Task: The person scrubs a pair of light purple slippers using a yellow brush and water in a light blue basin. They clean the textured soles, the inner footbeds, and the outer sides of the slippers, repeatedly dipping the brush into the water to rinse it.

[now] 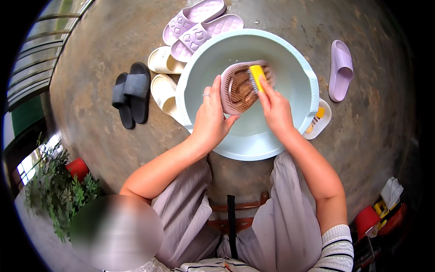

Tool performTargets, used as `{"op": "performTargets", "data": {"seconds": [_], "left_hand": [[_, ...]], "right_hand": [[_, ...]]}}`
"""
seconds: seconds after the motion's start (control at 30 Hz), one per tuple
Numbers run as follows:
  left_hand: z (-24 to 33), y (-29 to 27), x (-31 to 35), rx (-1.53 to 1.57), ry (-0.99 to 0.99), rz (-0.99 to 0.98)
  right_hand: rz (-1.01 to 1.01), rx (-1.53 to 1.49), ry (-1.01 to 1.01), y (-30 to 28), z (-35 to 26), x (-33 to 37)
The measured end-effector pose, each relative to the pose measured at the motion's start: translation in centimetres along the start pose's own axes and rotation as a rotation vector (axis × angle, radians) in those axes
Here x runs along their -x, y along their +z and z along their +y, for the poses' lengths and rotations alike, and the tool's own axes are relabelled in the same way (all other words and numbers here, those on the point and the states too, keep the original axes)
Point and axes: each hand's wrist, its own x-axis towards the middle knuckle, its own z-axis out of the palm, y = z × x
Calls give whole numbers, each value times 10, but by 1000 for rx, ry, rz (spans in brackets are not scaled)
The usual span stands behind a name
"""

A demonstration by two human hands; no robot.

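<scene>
My left hand [212,113] grips a lilac slipper [238,93] by its edge, tilted over the basin with its ribbed, brown-stained sole facing up. In my right hand [275,105] is a small yellow scrubbing brush [257,76], its bristles against the sole. The brush end is slightly smeared by motion. Both hands are above a large pale blue basin [247,154], which appears to hold some water. The slipper's upper side is hidden from view.
Left of the basin lie lilac slippers [199,34], cream slippers [164,88] and dark grey slippers [136,93]. To its right are another lilac slipper [340,70] and a white dish [322,124] holding a yellow piece. A leafy plant [63,190] stands at lower left.
</scene>
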Motion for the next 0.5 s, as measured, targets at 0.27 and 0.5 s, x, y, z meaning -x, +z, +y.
{"op": "performTargets", "data": {"seconds": [0.27,0.5], "left_hand": [[-16,3,0,130,20,26],[-4,-3,0,511,-148,-109]], "right_hand": [[-15,85,36,-12,23,13],[147,30,-84,-126,17,23]]}}
